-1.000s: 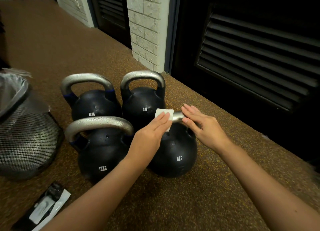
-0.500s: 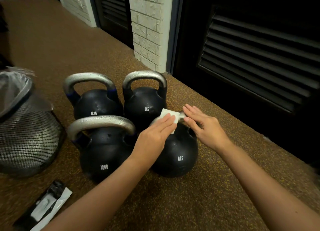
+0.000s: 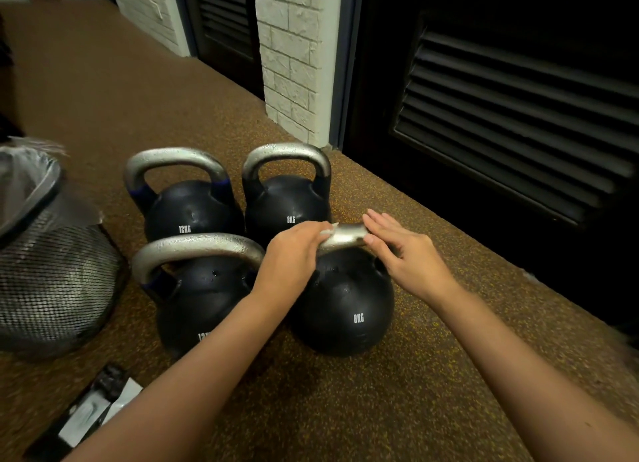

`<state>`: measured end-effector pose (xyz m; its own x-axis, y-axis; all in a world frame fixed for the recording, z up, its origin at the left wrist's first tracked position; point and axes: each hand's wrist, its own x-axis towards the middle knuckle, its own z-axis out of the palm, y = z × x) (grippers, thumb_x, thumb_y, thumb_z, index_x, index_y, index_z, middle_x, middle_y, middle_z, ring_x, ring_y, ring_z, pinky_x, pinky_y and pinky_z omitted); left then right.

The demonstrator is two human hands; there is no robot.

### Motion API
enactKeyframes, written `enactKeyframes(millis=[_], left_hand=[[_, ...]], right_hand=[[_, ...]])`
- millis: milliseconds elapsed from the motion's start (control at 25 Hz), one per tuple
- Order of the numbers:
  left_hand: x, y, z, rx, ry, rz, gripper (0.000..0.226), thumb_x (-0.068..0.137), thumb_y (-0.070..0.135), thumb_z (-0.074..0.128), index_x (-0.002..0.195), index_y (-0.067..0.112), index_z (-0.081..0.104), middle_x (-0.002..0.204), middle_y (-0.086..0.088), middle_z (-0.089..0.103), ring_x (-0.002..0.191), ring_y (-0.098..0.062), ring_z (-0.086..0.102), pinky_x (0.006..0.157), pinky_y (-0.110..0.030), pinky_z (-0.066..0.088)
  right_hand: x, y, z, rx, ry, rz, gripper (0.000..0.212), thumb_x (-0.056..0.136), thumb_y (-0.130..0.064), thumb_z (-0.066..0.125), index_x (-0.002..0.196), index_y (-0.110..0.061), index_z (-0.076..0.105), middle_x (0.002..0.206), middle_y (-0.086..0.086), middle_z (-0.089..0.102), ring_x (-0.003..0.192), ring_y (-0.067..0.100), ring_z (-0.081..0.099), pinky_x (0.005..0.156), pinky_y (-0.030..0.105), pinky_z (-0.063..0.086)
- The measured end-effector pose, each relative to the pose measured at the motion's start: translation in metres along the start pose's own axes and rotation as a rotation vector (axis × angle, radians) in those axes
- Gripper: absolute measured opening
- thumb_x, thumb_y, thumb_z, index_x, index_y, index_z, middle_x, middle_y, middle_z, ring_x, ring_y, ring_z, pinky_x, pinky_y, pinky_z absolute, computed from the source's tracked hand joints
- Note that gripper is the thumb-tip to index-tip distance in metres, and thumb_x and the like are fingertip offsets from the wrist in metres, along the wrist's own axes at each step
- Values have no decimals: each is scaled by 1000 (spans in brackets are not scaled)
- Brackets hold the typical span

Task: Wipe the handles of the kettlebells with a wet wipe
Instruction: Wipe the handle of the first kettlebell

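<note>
Standing in a tight cluster on the speckled brown floor (image 3: pixel 380 409) are four black kettlebells, with a mesh bin (image 3: pixel 52 281) to their left and a wipe packet (image 3: pixel 90 413) near the bottom edge. On the near right 8KG kettlebell (image 3: pixel 345 306), the left hand (image 3: pixel 290 257) curls over the silver handle (image 3: pixel 345 235), pressing a wet wipe (image 3: pixel 326 232) onto it. Beside it, the right hand (image 3: pixel 408 257) rests with straight fingers against the handle's right end.

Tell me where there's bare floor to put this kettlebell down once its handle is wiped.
Bare floor lies in front of the near 8KG kettlebell, between the forearms, and beyond the far pair toward the brick pillar. Crowded: the four bells touch; mesh bin and packet sit left.
</note>
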<state>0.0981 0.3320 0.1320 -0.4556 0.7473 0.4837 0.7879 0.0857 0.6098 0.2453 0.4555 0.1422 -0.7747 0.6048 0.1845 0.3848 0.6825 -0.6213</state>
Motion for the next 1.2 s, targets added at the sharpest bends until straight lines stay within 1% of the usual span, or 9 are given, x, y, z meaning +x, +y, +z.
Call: enactKeyframes(millis=[120,240,320,560,760,840,960,1080,1200], left_hand=[[2,0,5,-57,-51,82,24,90,8,52,110,5,66,112,-6,68,106,-10,59,95,-7,36],[-4,-14,0,-136,-18,-58,24,92,9,52,112,9,66,110,-1,68,104,-2,58,92,-3,37],[-12,-17,-3,-137,27,-67,25,92,8,52,112,8,66,110,0,67,104,3,55,93,-3,37],[-22,-12,3,-64,1,115,34,87,-1,55,119,6,61,123,-6,61,119,-11,53,104,-21,38],[-18,-22,0,-69,62,-32,27,90,3,55,115,6,64,115,-5,66,109,-14,60,98,-13,41],[-13,-17,4,-55,27,40,29,89,1,55,116,6,64,119,-6,64,114,-14,58,102,-14,38],[-25,-18,10,71,-29,217,33,89,6,50,120,6,61,130,-8,56,126,-16,48,109,-23,34],[-39,-33,10,261,-11,353,37,91,11,43,125,6,56,136,-8,51,131,-19,43,106,-33,39],[-37,-37,14,357,-6,477,36,91,5,48,126,5,55,138,-10,48,132,-23,40,105,-38,41]], right_hand=[[0,2,1,13,1,4,43,93,-35,49,136,-26,45,145,-11,40,139,4,25,118,30,17],[0,2,1,2,-8,1,44,94,-35,48,136,-26,44,145,-11,39,140,6,25,118,36,18],[-1,2,1,4,-1,0,43,94,-35,48,136,-26,45,145,-11,39,140,6,25,118,37,19],[-1,0,1,21,9,4,44,93,-35,50,135,-24,46,144,-11,40,139,6,26,118,31,18],[0,-1,0,23,5,19,44,93,-35,50,135,-25,46,144,-11,40,139,5,25,118,32,18],[0,-1,0,21,2,24,44,93,-36,49,135,-26,45,144,-12,40,139,4,25,118,34,18],[0,-1,1,0,-2,21,44,93,-36,49,136,-25,45,145,-11,39,139,4,24,119,31,16],[-1,-2,1,-7,-6,16,44,93,-36,48,136,-25,44,145,-11,38,140,4,24,117,25,14],[0,-4,-1,5,-6,21,42,94,-34,48,135,-24,45,144,-10,40,139,4,25,115,21,13]])
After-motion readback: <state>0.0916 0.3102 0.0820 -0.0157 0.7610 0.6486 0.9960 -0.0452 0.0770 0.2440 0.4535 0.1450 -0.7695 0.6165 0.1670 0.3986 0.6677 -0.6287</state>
